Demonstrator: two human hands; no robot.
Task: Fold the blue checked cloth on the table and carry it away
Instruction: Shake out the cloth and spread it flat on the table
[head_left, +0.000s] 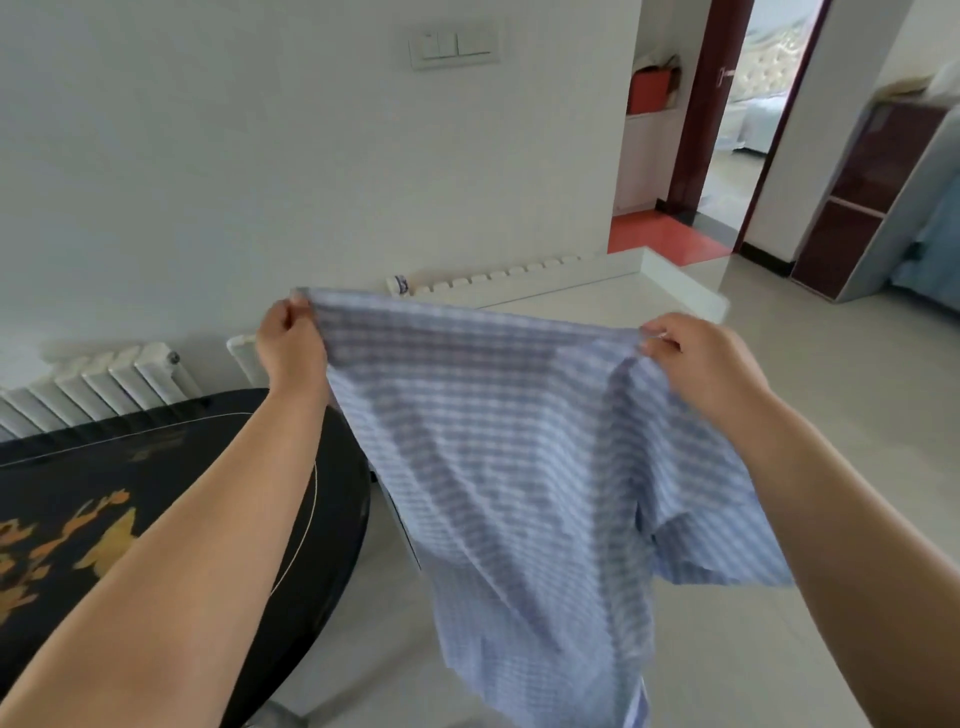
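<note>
The blue checked cloth hangs spread in the air in front of me, off the table and over the floor. My left hand pinches its top left corner. My right hand pinches the top edge at the right, where the cloth bunches and folds back on itself. The lower part droops down to the bottom of the view. The black table with a gold pattern lies at the lower left, under my left forearm.
White radiators line the wall behind the table and a low one runs along the wall ahead. Pale tiled floor stretches to the right. An open doorway and a dark red cabinet stand at the far right.
</note>
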